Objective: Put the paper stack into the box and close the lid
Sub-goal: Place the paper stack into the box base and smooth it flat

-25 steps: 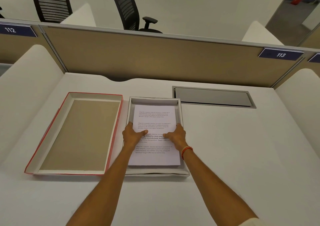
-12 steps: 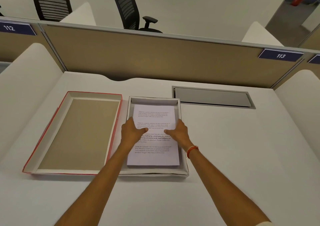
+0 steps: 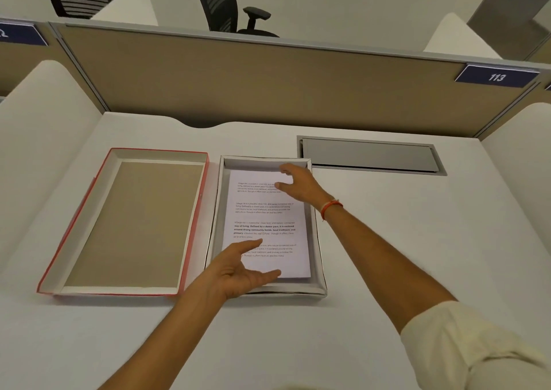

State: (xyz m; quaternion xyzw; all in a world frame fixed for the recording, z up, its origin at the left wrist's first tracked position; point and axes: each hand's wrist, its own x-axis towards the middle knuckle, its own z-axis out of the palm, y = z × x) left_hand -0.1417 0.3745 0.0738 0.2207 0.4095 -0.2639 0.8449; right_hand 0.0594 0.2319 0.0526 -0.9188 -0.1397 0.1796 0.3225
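A white paper stack (image 3: 265,219) with printed text lies flat inside the shallow grey box (image 3: 316,234) in the middle of the desk. The red-edged lid (image 3: 131,222) lies upside down just left of the box, its brown inside facing up. My left hand (image 3: 238,270) is open at the stack's near left corner, fingers spread, thumb over the page. My right hand (image 3: 298,185) is open at the stack's far right corner, fingertips touching the top sheet. Neither hand grips anything.
A grey cable hatch (image 3: 369,155) is set in the white desk (image 3: 387,255) behind and right of the box. A tan partition (image 3: 268,85) closes the far side, white side panels flank the desk. Black office chairs (image 3: 220,1) stand beyond.
Both hands left the middle of the stack. The left hand slid back to the near left corner; the right hand reached forward to the far right corner. The stack stays in the box.
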